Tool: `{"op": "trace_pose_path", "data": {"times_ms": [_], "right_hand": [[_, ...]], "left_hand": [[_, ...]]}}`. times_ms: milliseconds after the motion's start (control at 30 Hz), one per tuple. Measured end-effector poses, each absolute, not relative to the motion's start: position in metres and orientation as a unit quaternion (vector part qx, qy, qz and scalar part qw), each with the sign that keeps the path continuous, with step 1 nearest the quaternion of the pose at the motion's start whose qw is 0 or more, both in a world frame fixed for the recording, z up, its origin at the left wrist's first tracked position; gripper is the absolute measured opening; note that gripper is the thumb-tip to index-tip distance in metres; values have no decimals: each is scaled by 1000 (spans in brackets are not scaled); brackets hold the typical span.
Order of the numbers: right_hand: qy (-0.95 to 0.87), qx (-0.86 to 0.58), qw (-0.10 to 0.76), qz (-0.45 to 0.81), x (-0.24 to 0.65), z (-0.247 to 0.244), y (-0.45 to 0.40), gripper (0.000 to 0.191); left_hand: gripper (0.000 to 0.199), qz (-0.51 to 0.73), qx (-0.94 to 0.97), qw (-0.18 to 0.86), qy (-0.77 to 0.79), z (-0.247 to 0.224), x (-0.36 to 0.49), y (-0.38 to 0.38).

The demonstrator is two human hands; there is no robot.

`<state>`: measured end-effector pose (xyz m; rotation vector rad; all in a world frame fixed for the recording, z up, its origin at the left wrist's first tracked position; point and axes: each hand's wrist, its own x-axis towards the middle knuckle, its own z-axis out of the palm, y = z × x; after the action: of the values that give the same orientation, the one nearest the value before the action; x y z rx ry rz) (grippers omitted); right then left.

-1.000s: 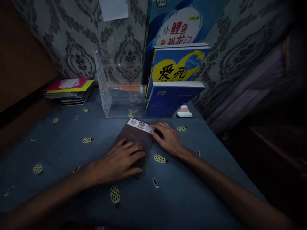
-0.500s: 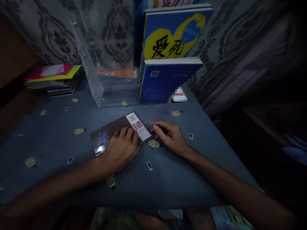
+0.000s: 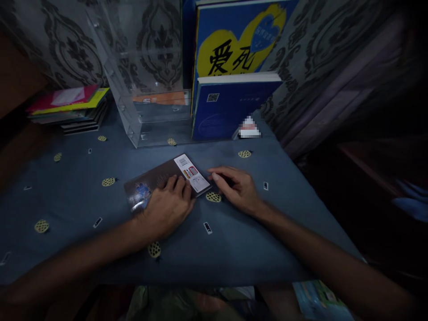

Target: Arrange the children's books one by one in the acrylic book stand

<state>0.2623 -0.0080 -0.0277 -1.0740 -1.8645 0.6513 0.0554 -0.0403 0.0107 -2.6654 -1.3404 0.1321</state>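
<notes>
A dark brown notebook (image 3: 155,176), with a blue figure at its left end and a white barcode label (image 3: 192,171) at its right end, lies slanted on the table. My left hand (image 3: 170,203) is closed over its near edge, bent fingers on the cover and thumb hidden. Just off the label end is my right hand (image 3: 237,187), thumb and forefinger brought together and the other fingers curled under. Whatever may sit between those fingertips is too small or dark to make out.
Behind the notebook stands a clear acrylic rack (image 3: 129,120), with a blue book (image 3: 230,107) and a blue-and-yellow book (image 3: 224,49) upright at its right. A stack of thin books (image 3: 72,109) lies at the back left. The blue tablecloth (image 3: 247,249) has a pineapple print.
The view has tilted slightly, so everything sits a little higher in the picture. Both hands keep nearly the same pose at the notebook.
</notes>
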Motion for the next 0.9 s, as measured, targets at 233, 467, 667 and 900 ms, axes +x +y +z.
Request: {"op": "trace_pose_path", "data": {"times_ms": [233, 467, 667, 900], "right_hand": [[-823, -356, 394, 201, 262, -30, -10, 21], [-886, -323, 331, 28, 258, -28, -19, 21], [-917, -301, 262, 7, 243, -26, -42, 29], [-958, -225, 165, 69, 247, -31, -72, 87]], "left_hand": [[39, 27, -898, 24, -440, 23, 34, -25], [33, 57, -825, -4, -563, 34, -15, 4], [33, 49, -817, -48, -573, 32, -21, 0], [44, -17, -826, -178, -534, 22, -30, -17]]}}
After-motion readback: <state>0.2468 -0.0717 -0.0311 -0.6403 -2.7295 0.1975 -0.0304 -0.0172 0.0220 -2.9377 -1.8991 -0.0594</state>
